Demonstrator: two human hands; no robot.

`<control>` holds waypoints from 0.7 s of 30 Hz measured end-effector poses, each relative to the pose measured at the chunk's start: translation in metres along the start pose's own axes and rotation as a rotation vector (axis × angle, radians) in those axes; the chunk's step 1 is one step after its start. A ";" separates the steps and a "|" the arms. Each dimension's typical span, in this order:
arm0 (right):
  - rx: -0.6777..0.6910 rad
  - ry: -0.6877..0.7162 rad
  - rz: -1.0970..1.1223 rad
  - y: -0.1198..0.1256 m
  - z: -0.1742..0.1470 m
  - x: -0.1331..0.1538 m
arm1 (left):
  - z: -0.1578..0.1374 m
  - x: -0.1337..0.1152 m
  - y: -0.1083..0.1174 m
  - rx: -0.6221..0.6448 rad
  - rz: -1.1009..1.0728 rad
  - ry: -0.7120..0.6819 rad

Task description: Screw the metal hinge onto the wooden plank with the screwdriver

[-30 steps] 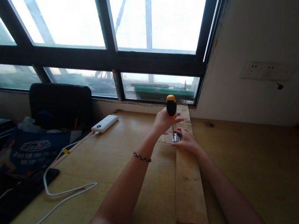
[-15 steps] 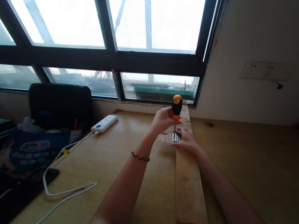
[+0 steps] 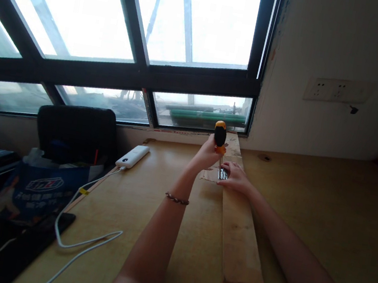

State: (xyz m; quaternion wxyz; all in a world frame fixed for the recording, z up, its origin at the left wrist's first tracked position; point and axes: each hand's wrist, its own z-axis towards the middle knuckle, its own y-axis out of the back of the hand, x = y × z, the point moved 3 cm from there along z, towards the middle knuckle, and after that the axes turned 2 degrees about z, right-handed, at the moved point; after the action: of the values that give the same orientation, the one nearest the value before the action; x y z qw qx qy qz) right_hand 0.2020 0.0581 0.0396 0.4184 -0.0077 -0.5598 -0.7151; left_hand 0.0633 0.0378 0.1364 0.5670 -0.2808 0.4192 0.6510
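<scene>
Your left hand (image 3: pixel 206 155) was wrapped around the screwdriver (image 3: pixel 220 137), standing upright over the metal bracket (image 3: pixel 222 174). Your right hand (image 3: pixel 237 178) lay flat, fingers spread, pinning that bracket to the wooden plank (image 3: pixel 238 235).

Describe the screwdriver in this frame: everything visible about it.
The screwdriver has a stubby black handle with an orange cap and orange collar, plastic by the look of it, and a thin metal shaft. It stands nearly upright, tip down at a small metal fitting on the wooden plank. The left hand grips the handle; the right hand rests on the plank beside the tip.
</scene>
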 end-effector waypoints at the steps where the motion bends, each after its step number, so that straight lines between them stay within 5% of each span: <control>1: -0.003 -0.002 -0.004 0.000 0.000 0.000 | 0.000 -0.001 -0.001 0.007 -0.006 0.000; 9: -0.005 -0.004 -0.013 -0.002 0.002 -0.003 | 0.002 0.008 -0.001 -0.060 0.010 0.102; 15: -0.002 0.003 -0.009 -0.002 0.001 -0.002 | 0.002 0.011 0.008 -0.152 0.277 0.106; 21: -0.022 0.018 -0.003 -0.002 0.000 -0.002 | 0.002 0.005 0.015 -0.109 0.269 0.113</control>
State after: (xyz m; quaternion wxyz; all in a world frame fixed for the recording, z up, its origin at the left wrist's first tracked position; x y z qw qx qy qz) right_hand 0.2023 0.0594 0.0371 0.4223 -0.0052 -0.5481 -0.7219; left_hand 0.0478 0.0417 0.1365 0.4341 -0.2886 0.4482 0.7262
